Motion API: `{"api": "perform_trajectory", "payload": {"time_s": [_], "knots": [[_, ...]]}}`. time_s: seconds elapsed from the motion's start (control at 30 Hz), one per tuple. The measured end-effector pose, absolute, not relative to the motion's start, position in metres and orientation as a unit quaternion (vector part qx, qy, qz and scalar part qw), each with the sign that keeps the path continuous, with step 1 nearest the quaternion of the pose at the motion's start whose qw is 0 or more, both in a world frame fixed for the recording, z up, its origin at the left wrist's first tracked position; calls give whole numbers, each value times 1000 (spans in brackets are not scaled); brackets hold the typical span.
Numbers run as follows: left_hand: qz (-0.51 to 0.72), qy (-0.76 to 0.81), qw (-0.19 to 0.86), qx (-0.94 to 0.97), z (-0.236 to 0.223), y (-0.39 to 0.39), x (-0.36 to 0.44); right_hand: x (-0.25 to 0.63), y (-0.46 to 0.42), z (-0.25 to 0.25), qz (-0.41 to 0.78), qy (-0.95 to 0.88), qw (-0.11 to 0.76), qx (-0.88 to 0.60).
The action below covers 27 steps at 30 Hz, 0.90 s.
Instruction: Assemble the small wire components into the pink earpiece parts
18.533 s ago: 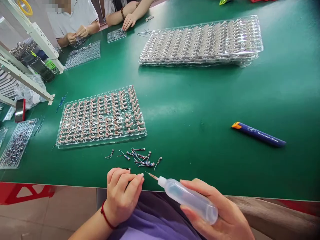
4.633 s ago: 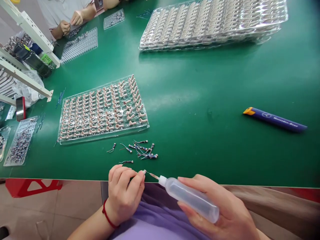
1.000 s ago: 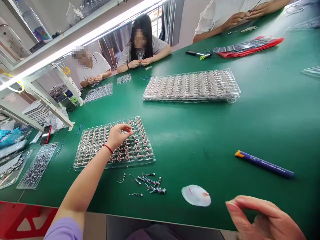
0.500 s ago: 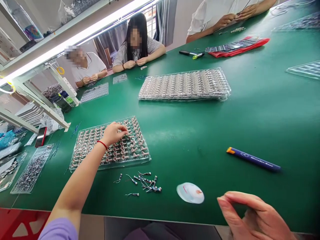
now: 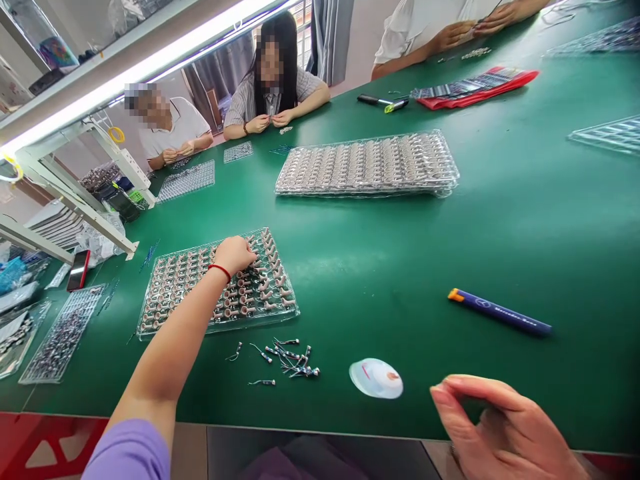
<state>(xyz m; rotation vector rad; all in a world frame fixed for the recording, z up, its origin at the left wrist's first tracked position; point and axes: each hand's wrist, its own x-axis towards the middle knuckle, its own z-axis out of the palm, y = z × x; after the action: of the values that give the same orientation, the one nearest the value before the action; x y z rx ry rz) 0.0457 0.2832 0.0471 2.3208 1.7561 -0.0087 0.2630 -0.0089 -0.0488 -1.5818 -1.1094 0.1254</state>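
Note:
My left hand (image 5: 236, 255) reaches over a clear plastic tray (image 5: 220, 327) filled with rows of small beige, pipe-shaped pieces. Its fingers are closed and point down among the pieces at the tray's right part; what they grip is hidden. Above the table's near edge, my right hand (image 5: 505, 427) has thumb and index finger pinched together; anything between the tips is too small to make out. Between the hands lies a pile of small components with thin wire leads (image 5: 300, 363). A translucent oval disc (image 5: 376, 379) rests left of my right hand.
A blue penlike tool (image 5: 500, 312) with an orange end lies at right. Beyond stand stacked filled trays (image 5: 367, 163) and a red pouch (image 5: 475, 90). A shelf post (image 5: 113, 227), phone (image 5: 79, 270) and parts tray (image 5: 63, 333) are at left. Three people work across the table.
My left hand has turned over slightly and moved a little right, its fingers now tucked down out of sight. My right hand keeps its pinch. The whole view has shifted slightly.

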Motion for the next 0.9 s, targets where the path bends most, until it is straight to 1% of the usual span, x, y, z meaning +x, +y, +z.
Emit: {"api": "perform_trajectory", "payload": {"time_s": [0.17,0.23,0.3,0.33,0.4,0.43,0.5,0.53,0.6,0.77,0.9], "knots": [[89,619,139,768,66,278,42,267,-14,-44,16,-508,606,-612],[142,613,158,761,76,267,36,262,-19,-41,5,-569,607,-555],[187,595,194,757,85,244,30,250,-23,-35,17,-662,567,-489],[203,582,220,756,87,228,27,241,-22,-32,28,-707,530,-467],[217,557,273,754,88,190,21,221,-17,-28,44,-742,471,-475],[223,541,311,749,86,169,18,212,-13,-28,30,-740,458,-491],[272,505,460,678,77,128,12,199,-4,-30,0,-738,422,-527],[287,502,507,639,71,109,8,194,0,-32,-13,-735,408,-540],[304,504,566,577,57,78,-1,190,5,-37,-29,-731,393,-557],[339,503,613,506,27,31,-15,191,6,-42,-24,-723,404,-559],[360,516,607,486,17,14,-9,192,3,-39,9,-717,435,-545]]}}
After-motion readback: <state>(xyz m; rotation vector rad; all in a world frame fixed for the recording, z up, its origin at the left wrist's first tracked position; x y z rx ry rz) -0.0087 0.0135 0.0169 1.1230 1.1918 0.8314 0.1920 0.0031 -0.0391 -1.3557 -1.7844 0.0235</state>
